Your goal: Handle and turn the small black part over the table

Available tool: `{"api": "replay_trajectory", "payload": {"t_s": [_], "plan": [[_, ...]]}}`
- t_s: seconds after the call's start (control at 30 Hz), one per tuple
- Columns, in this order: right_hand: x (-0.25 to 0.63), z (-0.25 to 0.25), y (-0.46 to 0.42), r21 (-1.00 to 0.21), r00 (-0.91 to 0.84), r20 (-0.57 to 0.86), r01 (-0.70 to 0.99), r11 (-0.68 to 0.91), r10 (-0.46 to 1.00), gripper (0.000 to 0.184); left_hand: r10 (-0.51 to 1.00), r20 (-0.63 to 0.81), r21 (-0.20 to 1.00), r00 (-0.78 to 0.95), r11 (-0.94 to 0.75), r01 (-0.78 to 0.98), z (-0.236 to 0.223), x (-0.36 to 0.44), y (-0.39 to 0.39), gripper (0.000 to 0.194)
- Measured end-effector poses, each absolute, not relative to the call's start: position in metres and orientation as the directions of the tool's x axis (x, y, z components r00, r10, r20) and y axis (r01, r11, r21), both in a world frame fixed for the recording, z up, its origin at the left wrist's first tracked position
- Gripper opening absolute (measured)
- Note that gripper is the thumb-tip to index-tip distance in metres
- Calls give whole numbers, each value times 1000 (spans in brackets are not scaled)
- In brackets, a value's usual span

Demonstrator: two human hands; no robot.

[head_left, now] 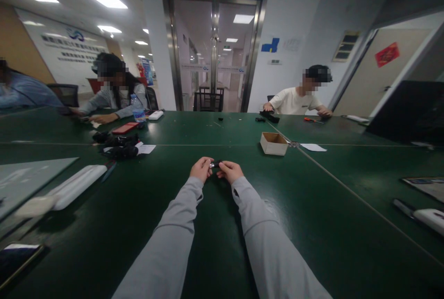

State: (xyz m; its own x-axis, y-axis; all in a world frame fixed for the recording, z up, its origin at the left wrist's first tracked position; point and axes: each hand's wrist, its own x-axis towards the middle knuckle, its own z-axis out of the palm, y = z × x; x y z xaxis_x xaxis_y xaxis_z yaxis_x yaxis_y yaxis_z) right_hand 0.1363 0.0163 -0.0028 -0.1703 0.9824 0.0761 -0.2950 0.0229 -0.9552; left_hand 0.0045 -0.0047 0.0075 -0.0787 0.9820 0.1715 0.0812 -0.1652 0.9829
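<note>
I pinch a little black stick (216,164).
My left hand (201,169) pinches one end, my right hand (231,171) the other, over the green table (312,215). An open box (273,145) sits farther away.

Around the view's centre, glass doors (194,35) stand at twelve o'clock, a red sign (387,60) at two; on the surface (319,229), white paper (314,147) at three, a phone (17,264) at eight, a bottle (138,114) at nine.
</note>
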Motion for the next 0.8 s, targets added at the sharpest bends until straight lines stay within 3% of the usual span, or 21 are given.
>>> {"api": "replay_trajectory", "payload": {"t_s": [0.4, 0.8], "plan": [[137, -1, 15, -952, -179, 71, -304, 14, 981, 22, 976, 206, 976, -67, -199, 93, 6, 7, -4, 27], [137, -5, 18, -953, -176, 71, -302, 15, 982, 19, 987, 150, 986, -60, -144, 87, 9, 5, -4, 26]]}}
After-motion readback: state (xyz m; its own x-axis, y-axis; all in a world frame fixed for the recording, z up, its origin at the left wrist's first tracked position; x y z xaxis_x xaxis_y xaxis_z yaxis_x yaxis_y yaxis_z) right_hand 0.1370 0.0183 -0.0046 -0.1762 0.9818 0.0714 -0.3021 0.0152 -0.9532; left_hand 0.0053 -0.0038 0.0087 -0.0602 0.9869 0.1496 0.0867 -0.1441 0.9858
